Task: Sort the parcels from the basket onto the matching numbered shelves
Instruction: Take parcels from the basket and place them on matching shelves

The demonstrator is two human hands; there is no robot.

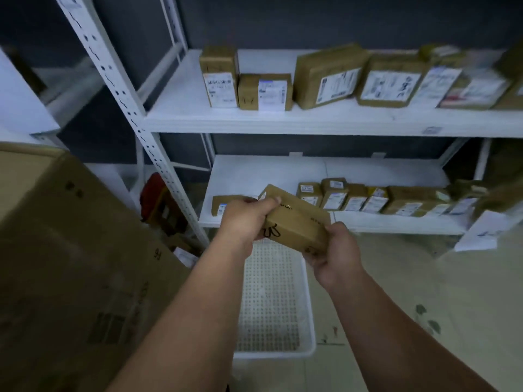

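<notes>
Holding a brown parcel [294, 222] in both hands above the white basket [307, 312], tilted, its long axis running from upper left down to lower right: my left hand [246, 219] curls over the upper-left end, my right hand [334, 250] pinches the lower-right corner from beneath. A scrawled black mark faces me near the left grip; I cannot read it as a number. The lower shelf [368, 222] lies just beyond the parcel, the upper shelf [283, 123] higher up; the left hand sits nearer both.
</notes>
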